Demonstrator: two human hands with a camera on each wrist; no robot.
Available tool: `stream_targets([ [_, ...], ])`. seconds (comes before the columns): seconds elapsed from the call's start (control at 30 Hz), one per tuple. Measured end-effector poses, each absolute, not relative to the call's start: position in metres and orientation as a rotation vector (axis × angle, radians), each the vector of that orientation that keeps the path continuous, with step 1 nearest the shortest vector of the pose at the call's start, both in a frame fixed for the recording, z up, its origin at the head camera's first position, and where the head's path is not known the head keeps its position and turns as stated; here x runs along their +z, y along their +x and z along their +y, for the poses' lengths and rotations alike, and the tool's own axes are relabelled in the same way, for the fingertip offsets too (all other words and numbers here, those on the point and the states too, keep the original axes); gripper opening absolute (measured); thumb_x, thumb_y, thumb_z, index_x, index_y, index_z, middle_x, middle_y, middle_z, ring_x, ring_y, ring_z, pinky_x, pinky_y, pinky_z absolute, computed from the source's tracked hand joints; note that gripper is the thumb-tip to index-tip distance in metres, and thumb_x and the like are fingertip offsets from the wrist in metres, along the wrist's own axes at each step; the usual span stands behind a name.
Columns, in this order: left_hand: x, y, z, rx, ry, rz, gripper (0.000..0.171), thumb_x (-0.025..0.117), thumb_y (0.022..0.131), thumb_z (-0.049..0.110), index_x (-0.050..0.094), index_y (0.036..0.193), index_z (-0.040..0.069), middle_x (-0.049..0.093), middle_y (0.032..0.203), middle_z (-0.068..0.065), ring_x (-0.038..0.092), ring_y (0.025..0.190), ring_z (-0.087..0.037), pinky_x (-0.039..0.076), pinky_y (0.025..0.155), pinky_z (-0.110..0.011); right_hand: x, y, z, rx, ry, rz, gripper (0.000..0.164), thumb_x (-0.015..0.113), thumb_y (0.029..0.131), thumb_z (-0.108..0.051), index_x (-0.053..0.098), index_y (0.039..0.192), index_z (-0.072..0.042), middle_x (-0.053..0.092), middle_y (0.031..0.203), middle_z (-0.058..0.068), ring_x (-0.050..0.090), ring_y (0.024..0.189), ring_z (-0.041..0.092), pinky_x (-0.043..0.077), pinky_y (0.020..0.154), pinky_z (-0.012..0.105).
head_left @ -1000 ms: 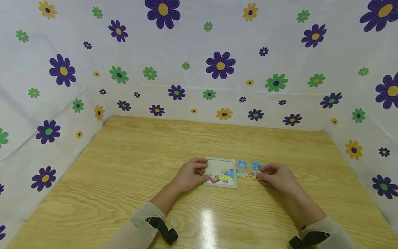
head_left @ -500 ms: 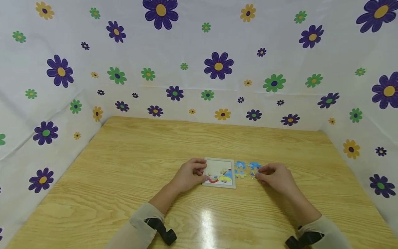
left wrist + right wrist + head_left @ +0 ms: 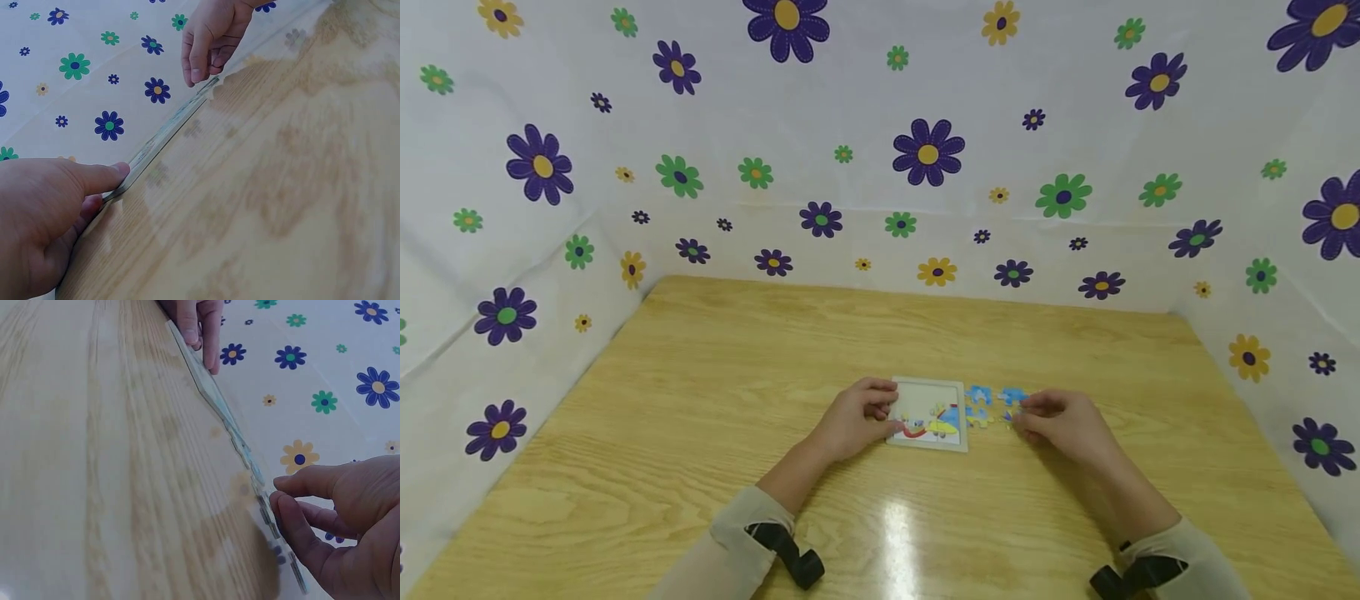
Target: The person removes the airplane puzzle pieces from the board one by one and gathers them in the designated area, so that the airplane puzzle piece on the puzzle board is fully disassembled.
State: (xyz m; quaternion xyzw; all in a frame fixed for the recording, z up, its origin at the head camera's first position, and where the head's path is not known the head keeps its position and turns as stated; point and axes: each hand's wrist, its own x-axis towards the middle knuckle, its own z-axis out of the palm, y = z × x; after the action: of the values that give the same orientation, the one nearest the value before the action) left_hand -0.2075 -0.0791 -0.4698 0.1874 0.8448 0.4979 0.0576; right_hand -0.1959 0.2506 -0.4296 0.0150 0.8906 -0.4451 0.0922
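Observation:
A square jigsaw tray [image 3: 965, 417] lies flat on the table, with colourful assembled pieces along its lower part and bare backing above. My left hand [image 3: 853, 419] holds its left edge, thumb over the rim, as the left wrist view also shows. Several loose jigsaw pieces, blue ones [image 3: 979, 395] and yellow-and-blue ones, lie right beside the tray. At the lower right of that group, my right hand [image 3: 1067, 423] pinches a jigsaw piece [image 3: 1006, 418] between thumb and index finger; the fingertips partly cover it. From the right wrist camera, the pieces appear edge-on beneath the fingers.
The wooden table [image 3: 760, 350] has a pale glare spot near its front. White cloth [image 3: 850, 100] printed with flowers rises behind and on both sides. Black straps with wrist cameras [image 3: 805, 568] sit on both sleeved forearms.
The right hand has shifted very slightly left and covers more of the lower-right jigsaw piece. The left hand and tray stay in place; the head view moves a little.

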Motion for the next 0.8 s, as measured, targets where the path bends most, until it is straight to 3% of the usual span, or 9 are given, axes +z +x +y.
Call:
stream_targets([
  [0.57, -0.465, -0.209, -0.080, 1.510, 0.533, 2.562, 0.045, 0.081, 0.085, 0.012, 0.067, 0.125, -0.003, 0.056, 0.138, -0.009, 0.059, 0.097, -0.014, 0.053, 0.082, -0.021, -0.416, -0.204, 0.230, -1.346, -0.014, 2.562, 0.041, 0.076, 0.090, -0.024, 0.067, 0.122, 0.001, 0.069, 0.104, 0.012, 0.067, 0.085, 0.013, 0.056, 0.072, 0.022],
  [0.8, -0.467, -0.207, -0.079, 1.515, 0.554, 2.552, 0.045, 0.080, 0.085, 0.011, 0.066, 0.126, -0.004, 0.055, 0.139, -0.010, 0.059, 0.097, -0.015, 0.054, 0.082, -0.021, -0.415, -0.206, 0.217, -1.479, -0.053, 2.418, 0.040, 0.071, 0.094, -0.014, 0.062, 0.126, 0.008, 0.068, 0.101, 0.013, 0.072, 0.086, 0.016, 0.060, 0.077, 0.027],
])
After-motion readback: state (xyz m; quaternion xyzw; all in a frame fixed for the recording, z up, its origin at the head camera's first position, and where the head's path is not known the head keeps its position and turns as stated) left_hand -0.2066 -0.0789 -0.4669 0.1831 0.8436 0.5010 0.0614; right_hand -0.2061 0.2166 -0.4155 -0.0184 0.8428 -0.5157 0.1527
